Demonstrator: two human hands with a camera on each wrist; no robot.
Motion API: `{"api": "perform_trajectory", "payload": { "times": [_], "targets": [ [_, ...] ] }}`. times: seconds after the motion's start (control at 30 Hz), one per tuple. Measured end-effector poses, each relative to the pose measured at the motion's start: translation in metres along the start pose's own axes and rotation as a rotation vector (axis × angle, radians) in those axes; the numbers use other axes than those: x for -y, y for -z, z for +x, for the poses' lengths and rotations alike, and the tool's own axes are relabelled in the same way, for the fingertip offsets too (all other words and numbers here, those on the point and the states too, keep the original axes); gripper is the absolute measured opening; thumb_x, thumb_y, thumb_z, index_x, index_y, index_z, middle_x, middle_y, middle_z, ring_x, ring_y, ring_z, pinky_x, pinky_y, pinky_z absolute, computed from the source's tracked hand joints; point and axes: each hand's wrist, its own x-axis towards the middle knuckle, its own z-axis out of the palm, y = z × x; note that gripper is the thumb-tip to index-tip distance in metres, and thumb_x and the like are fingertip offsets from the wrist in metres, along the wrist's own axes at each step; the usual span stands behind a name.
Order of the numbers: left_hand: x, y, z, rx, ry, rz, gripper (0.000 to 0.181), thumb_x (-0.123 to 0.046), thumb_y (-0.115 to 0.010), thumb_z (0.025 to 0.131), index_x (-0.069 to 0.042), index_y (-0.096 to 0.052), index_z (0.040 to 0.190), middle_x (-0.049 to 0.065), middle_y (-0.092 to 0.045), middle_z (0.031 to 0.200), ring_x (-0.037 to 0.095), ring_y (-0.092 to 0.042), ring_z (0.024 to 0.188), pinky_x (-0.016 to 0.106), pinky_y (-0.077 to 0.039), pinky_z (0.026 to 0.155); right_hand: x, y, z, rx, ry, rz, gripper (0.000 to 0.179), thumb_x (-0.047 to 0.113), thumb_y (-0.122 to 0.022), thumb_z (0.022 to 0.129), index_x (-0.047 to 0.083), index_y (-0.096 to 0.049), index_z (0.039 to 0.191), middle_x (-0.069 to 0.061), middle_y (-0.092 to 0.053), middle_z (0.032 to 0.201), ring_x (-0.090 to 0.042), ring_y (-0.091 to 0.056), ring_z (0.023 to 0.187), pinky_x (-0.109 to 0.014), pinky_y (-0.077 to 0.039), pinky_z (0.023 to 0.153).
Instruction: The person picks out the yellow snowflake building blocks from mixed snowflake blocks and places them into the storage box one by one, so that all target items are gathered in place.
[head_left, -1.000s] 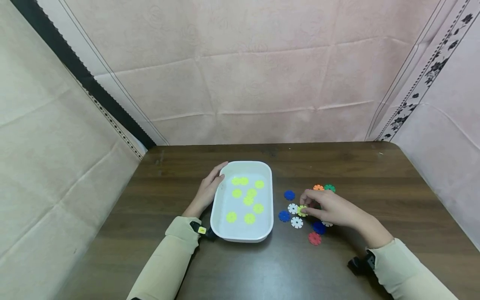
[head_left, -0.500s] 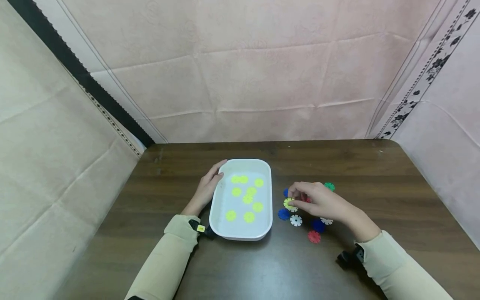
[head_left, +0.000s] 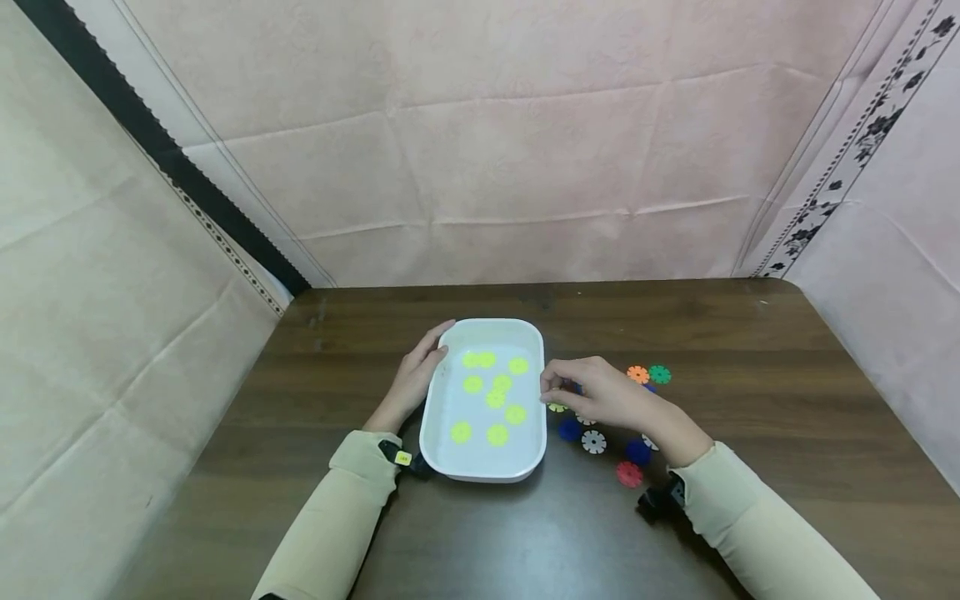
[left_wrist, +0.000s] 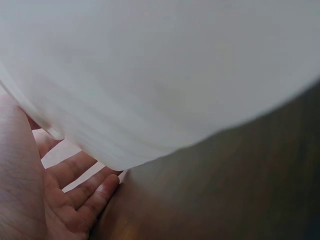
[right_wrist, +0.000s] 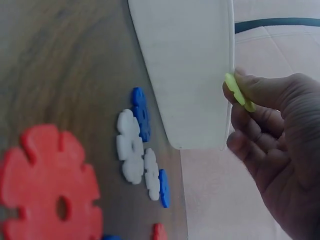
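My right hand [head_left: 600, 393] pinches a yellow-green snowflake disc [right_wrist: 239, 93] between thumb and index finger, beside the right rim of a white tray [head_left: 480, 462]. In the right wrist view, the disc shows edge-on near the tray's upper edge. My left hand [head_left: 408, 385] holds the tray's left side, thumb at the rim and the other fingers along the outer wall. The left wrist view shows those fingers [left_wrist: 82, 192] under the tray's side. Inside the tray lie several yellow-green snowflake discs [head_left: 497, 435], spread over its floor.
Right of the tray, loose discs lie on the dark wooden table [head_left: 420, 542]: white [head_left: 593, 442], blue [head_left: 638, 452], red [head_left: 629, 474], orange [head_left: 637, 374] and green [head_left: 659, 374]. My right forearm passes close by them. Pale cloth hangs behind the table.
My right hand has moved left with the yellow-green snowflake disc, from among the loose discs to the tray's right rim. The left hand and the tray have stayed in place.
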Motion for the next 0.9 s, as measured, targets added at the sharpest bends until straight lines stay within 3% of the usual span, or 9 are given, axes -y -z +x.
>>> {"api": "perform_trajectory", "payload": {
  "times": [0.17,0.3,0.47,0.67,0.9],
  "targets": [
    [-0.003,0.000,0.002,0.005,-0.011,0.010,0.042,-0.042,-0.046,0.106,-0.044,-0.046,0.148,-0.008,-0.049,0.149,0.024,-0.057,0.121,0.049,-0.049,0.096,0.007,0.004,0.005,-0.059,0.005,0.022,0.011,0.022,-0.074,0.093,0.023,-0.066,0.102,0.015,-0.069,0.087,-0.006,-0.059,0.070,-0.029,-0.052,0.060],
    [-0.003,0.001,0.003,0.008,0.009,0.017,0.042,-0.045,-0.045,0.106,-0.045,-0.045,0.148,-0.009,-0.047,0.151,0.022,-0.056,0.123,0.048,-0.049,0.097,0.018,0.003,0.019,-0.090,0.046,0.027,0.014,0.022,-0.075,0.092,0.019,-0.069,0.104,0.013,-0.071,0.090,-0.005,-0.060,0.071,-0.028,-0.053,0.063],
    [0.002,0.000,0.000,0.008,0.013,0.015,0.041,-0.044,-0.046,0.105,-0.045,-0.046,0.147,-0.010,-0.046,0.151,0.022,-0.055,0.125,0.048,-0.049,0.097,0.027,-0.014,0.040,0.021,0.016,0.027,0.023,0.019,-0.075,0.093,0.015,-0.070,0.114,0.008,-0.073,0.101,-0.004,-0.065,0.085,-0.025,-0.056,0.075],
    [0.003,0.000,-0.002,0.012,-0.012,0.017,0.041,-0.041,-0.045,0.106,-0.044,-0.046,0.147,-0.008,-0.048,0.151,0.024,-0.058,0.123,0.045,-0.051,0.093,0.026,-0.039,0.061,0.168,-0.011,-0.012,0.023,0.017,-0.070,0.096,0.010,-0.072,0.118,0.005,-0.073,0.107,-0.005,-0.061,0.078,-0.024,-0.053,0.073],
    [0.001,0.001,0.001,0.013,-0.004,0.011,0.042,-0.041,-0.046,0.106,-0.042,-0.046,0.148,-0.010,-0.047,0.151,0.022,-0.057,0.124,0.047,-0.051,0.095,0.029,-0.051,0.070,0.208,-0.053,-0.098,0.021,0.014,-0.070,0.095,0.010,-0.074,0.116,0.003,-0.073,0.110,-0.004,-0.063,0.085,-0.026,-0.053,0.080]
  ]
}}
